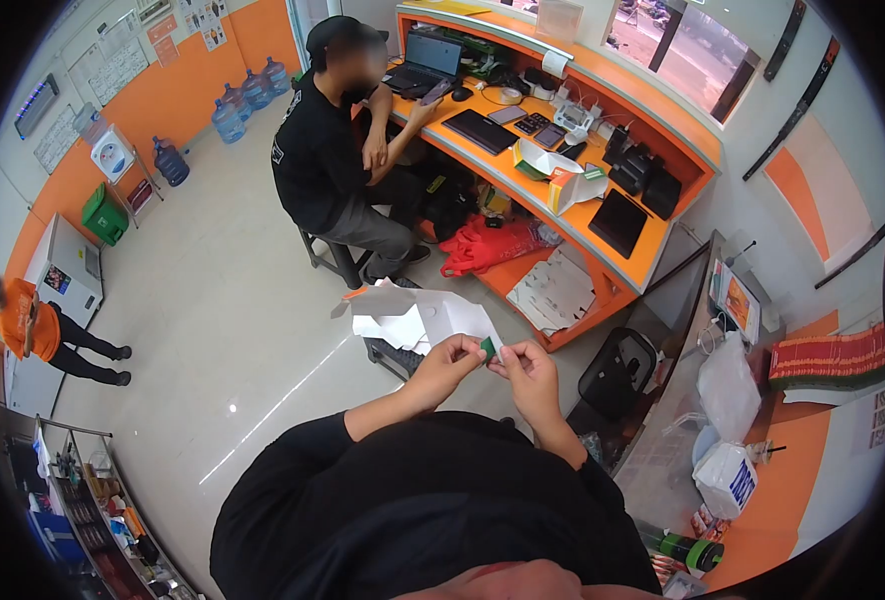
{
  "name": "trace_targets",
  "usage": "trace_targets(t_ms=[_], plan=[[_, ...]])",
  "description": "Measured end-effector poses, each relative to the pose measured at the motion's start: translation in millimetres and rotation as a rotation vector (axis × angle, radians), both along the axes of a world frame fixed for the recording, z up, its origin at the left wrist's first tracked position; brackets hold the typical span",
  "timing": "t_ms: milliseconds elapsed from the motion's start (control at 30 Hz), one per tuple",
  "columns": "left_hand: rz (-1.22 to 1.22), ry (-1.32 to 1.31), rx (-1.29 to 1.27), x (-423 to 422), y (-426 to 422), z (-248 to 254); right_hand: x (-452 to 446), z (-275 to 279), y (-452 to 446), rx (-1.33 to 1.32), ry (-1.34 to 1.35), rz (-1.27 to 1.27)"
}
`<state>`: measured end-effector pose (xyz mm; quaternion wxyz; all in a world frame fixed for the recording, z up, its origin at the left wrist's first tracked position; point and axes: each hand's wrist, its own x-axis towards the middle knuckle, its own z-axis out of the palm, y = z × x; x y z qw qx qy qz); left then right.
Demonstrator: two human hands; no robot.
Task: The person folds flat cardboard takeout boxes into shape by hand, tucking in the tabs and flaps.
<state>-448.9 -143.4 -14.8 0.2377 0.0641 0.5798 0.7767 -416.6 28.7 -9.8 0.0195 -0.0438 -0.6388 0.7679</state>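
Note:
My left hand [446,371] and my right hand [530,377] are raised close together in front of my chest, fingers pinched. Between the fingertips is a small green piece [488,348], held by my left hand. The fingers of my right hand pinch at the white sheet's corner or the piece beside it; which one is unclear. Just beyond both hands lies an unfolded white carton [453,316] with white papers [391,328], on a dark stool [395,359].
A person in black [328,150] sits at the orange counter [603,225], holding a phone. Another person [38,325] stands far left by a white freezer [68,270]. A black chair [618,370] is at the right, near a side table holding a plastic bag [730,385].

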Motion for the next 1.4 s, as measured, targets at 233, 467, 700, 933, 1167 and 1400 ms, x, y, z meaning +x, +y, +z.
trace_targets(t_ms=[233, 467, 700, 933, 1167, 1400], plan=[[-0.007, 0.002, 0.007, 0.4, 1.3, 3.5, 1.7, 4.6, 0.6, 0.033, 0.053, 0.004], [-0.032, 0.041, 0.089, -0.8, 2.4, -2.4, 3.4, 14.3, -4.1, 0.096, 0.139, -0.046], [-0.055, 0.031, 0.138, 3.2, 4.9, -5.7, 6.6, 12.6, -9.9, 0.148, 0.141, -0.120], [0.013, -0.081, 0.244, 7.0, 3.7, 5.3, 10.3, 17.4, -19.5, 0.141, 0.213, -0.162], [-0.006, -0.092, 0.289, 5.4, 1.1, 3.5, 8.6, 9.2, -20.5, 0.201, 0.235, -0.067], [-0.057, -0.008, 0.224, 2.5, -2.2, 5.9, 7.7, 6.4, -9.0, 0.021, 0.204, 0.106]])
